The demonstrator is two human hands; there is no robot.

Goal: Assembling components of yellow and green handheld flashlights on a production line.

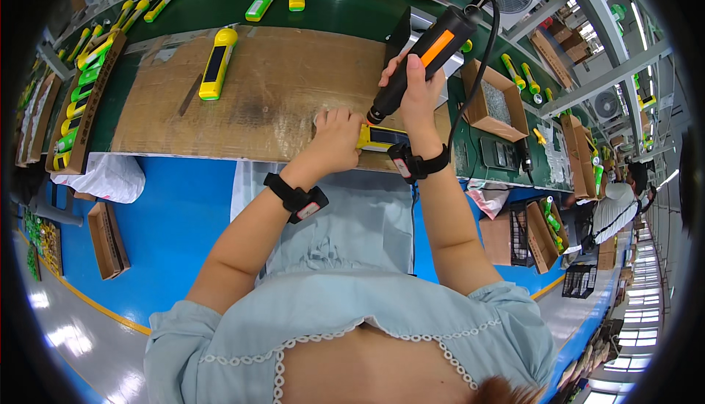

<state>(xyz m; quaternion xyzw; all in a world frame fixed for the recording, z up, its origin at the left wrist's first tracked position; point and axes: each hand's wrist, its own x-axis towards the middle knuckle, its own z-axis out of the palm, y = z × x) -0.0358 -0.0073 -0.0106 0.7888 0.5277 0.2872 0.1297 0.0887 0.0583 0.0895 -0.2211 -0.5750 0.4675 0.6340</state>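
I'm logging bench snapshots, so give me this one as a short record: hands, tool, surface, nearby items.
Left hand: curled around the left end of a yellow device
Right hand: gripping a black power driver
Driver tip: pointing down at the device's left part; contact unclear
Surface: cardboard sheet on a green bench
Nearby: another yellow device on the cardboard; carton of yellow and green devices, far left

a factory assembly hall: green workbench (334,13), cardboard boxes (95,104), corded power screwdriver (440,46)
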